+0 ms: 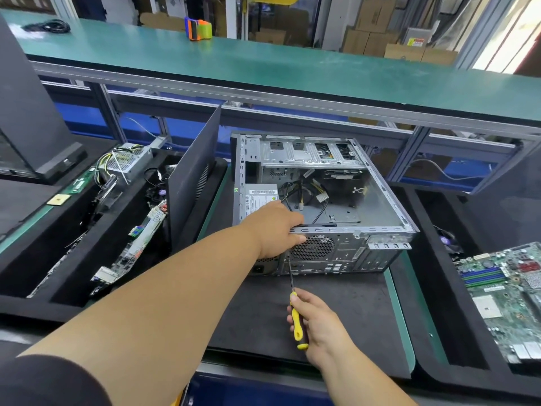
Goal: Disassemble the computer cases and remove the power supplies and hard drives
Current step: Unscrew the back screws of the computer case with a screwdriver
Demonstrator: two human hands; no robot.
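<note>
The right hand (317, 323) wraps its grip round the yellow screwdriver (296, 310), its tip at the computer case's (336, 250) rear panel beside the fan grille. The left hand (278, 230) clamps the case's top rear edge. Keep the shaft square to the screw and press in, steadying the case. The power supply (259, 199) sits inside, rear left, on the table (322, 312).

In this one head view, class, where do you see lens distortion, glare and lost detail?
Head view: wide-angle bending curves the green shelf; daylight blows out the window top right; the computer case stays sharp, the left tray dark.
</note>
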